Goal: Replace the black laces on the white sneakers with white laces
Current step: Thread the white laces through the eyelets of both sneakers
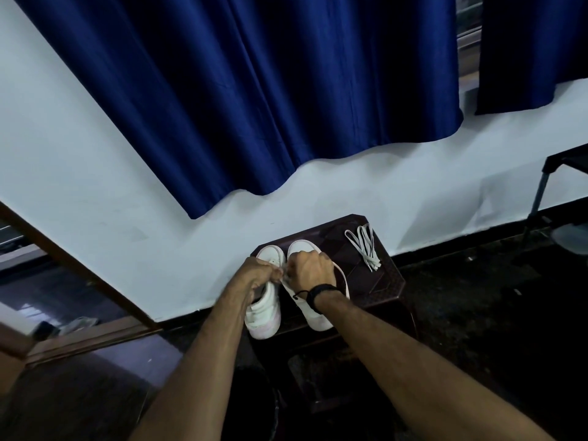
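Left sneaker (265, 300): I saw it low centre, toe toward the wall, long axis up-frame.
Left hand (259, 275): fingers were curled over that sneaker's inner edge, pinching something I couldn't make out.
Right hand (310, 270): it was fisted over the right sneaker (313, 313), pinching a white lace (345, 281) that looped out rightward.
Spare white laces (366, 246): they lay bundled on the dark stool (381, 281), up-right of both hands, nearer my right.
Black laces: I saw none.
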Tool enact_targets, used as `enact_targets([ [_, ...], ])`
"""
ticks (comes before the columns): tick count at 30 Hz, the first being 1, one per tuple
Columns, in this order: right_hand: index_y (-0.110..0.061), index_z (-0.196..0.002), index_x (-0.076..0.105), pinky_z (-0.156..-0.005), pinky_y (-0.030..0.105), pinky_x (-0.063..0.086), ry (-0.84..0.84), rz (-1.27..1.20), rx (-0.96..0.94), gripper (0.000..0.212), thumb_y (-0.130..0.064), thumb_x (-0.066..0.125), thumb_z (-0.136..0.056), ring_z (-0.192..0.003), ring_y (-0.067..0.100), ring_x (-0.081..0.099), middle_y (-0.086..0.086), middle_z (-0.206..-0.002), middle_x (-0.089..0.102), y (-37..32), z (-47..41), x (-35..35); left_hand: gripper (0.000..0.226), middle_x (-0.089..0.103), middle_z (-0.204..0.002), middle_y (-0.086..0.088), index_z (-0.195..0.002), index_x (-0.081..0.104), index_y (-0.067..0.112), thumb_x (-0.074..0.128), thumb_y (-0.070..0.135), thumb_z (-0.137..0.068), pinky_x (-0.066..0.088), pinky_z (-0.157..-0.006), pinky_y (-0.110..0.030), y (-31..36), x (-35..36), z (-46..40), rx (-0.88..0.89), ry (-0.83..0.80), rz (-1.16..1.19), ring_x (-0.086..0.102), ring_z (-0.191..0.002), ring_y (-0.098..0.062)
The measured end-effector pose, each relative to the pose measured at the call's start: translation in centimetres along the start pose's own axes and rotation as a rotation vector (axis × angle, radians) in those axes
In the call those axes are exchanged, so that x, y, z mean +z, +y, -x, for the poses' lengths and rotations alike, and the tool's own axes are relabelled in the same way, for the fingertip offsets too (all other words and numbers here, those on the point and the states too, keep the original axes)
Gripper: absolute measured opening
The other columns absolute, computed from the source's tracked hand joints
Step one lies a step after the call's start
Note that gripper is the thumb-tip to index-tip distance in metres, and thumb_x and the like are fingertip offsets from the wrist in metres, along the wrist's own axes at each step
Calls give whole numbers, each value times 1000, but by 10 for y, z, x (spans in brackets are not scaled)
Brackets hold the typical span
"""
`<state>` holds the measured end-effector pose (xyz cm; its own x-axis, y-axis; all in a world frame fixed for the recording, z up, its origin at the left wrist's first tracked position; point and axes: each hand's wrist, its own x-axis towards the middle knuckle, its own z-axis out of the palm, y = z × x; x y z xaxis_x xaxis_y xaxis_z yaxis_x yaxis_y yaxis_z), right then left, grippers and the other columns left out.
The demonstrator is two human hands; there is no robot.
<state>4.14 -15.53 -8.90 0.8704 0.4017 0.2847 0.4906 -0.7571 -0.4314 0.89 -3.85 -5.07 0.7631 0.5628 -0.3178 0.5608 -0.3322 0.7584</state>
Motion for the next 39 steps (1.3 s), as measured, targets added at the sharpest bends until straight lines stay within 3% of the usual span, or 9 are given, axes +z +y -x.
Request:
enact_targets([
  [6, -18, -103, 71, -83, 34, 45, -48, -72, -31, 29, -31, 47, -93, -100, 31, 62, 10, -103, 69, 7, 2, -9, 9, 67, -54, -2, -78, 72, -1, 65, -3, -83, 50, -56, -18, -4, -8, 0, -2, -65, -86, 61, -47, -5],
  [10, -17, -107, 68, -82, 35, 46, -63, -76, -32, 29, -32, 48, -93, -102, 32, 61, 11, -106, 67, 10, 2, -17, 15, 69, -72, 19, -66, 71, 28, 72, 35, -53, 45, -99, -40, -13, -3, -9, 106, 85, -335, 65, -87, -11],
  [16, -15, -115, 64, -82, 34, 45, -83, -32, -40, 33, -35, 46, -95, -106, 31, 60, 11, -112, 64, 10, 1, -24, 32, 64, -67, 29, -50, 62, 51, 51, 27, -68, 44, -93, -46, -25, -2, -9, 317, 290, -414, 64, -95, -12],
  [24, -17, -118, 64, -90, 36, 46, -214, -63, -14, 33, -31, 55, -90, -109, 35, 59, 15, -117, 63, 23, -7, -34, 9, 70, -107, -9, -88, 73, 15, 65, 16, -84, 40, -95, -37, 26, -79, 20, 46, 730, 232, 61, -99, -28],
  [27, -13, -115, 65, -89, 38, 48, -230, -106, -4, 31, -28, 52, -91, -108, 38, 59, 19, -118, 61, 22, -11, -35, 13, 68, -107, -7, -86, 57, 10, 49, 4, -94, 51, -81, -31, 19, -88, 21, -29, 312, 1004, 67, -79, -18],
  [29, -12, -114, 65, -88, 38, 47, -236, -91, -26, 29, -24, 50, -92, -108, 38, 59, 19, -117, 60, 18, -13, -32, 22, 62, -82, -7, -83, 48, 12, 36, 5, -100, 54, -79, -36, 11, -78, 20, -53, 87, 1143, 60, -64, -16],
  [32, -12, -117, 63, -90, 37, 44, -207, 31, -78, 32, -30, 51, -93, -109, 34, 59, 17, -119, 60, 20, -25, -28, 21, 41, -59, 0, -80, 46, 14, 47, 23, -99, 30, -39, -20, 10, -68, 26, -33, -40, 581, 26, -40, -9],
  [35, -18, -112, 65, -99, 42, 29, -91, 304, -183, 34, -40, 52, -90, -113, 27, 52, 8, -115, 64, 29, -40, -33, 21, 56, -75, 2, -89, 68, 17, 66, 38, -90, 33, -50, -19, 3, -61, 25, 144, -51, -343, 48, -58, -9],
  [39, -16, -114, 61, -91, 44, 22, 25, 324, -184, 34, -28, 56, -83, -113, 31, 38, 9, -119, 51, 25, -43, -33, 5, 71, -94, 5, -79, 74, 28, 75, 33, -78, 48, -73, -20, -1, -47, 23, 212, -9, -667, 67, -95, -15],
])
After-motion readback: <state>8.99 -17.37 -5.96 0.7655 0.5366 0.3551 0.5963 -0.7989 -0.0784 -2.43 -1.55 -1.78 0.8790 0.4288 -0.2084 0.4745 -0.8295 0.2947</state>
